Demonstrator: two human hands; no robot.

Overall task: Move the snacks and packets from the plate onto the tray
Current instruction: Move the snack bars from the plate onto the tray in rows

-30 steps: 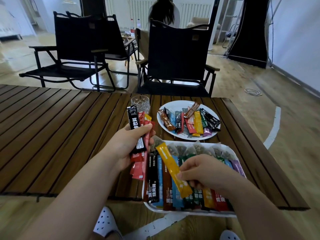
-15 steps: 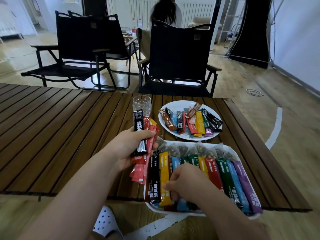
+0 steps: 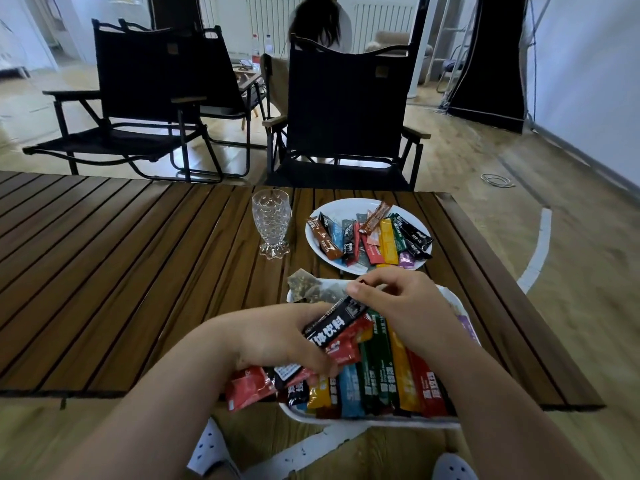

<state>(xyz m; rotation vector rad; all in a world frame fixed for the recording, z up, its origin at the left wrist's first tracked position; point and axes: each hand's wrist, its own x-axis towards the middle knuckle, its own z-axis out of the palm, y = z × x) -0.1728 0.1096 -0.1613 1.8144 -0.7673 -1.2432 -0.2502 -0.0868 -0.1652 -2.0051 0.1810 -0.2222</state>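
Our left hand [image 3: 273, 337] was closed around a bundle of packets [image 3: 311, 355], fingers curled under it and thumb over the top. A black packet [image 3: 334, 323] lay uppermost in that bundle, slanting up and away towards the right hand [image 3: 408, 306]. Red packets [image 3: 249, 386] stuck out from beneath the left palm on the near side. Our right hand had its fingers bent, and its thumb and fingertips appeared to pinch the far end of the black packet. Both hands hung over the white tray [image 3: 363, 422], which sat on the wooden desk [image 3: 121, 271] directly beneath them. A row of coloured packets [image 3: 401, 375] lay side by side in it under the right wrist. Clear snack pouches [image 3: 304, 289] stood at the tray's far end, just beyond the left hand. Past both hands sat the white plate [image 3: 346, 206], holding a loose heap of packets [image 3: 377, 237]. A cut glass [image 3: 271, 225] stood beyond the left hand, beside the plate.
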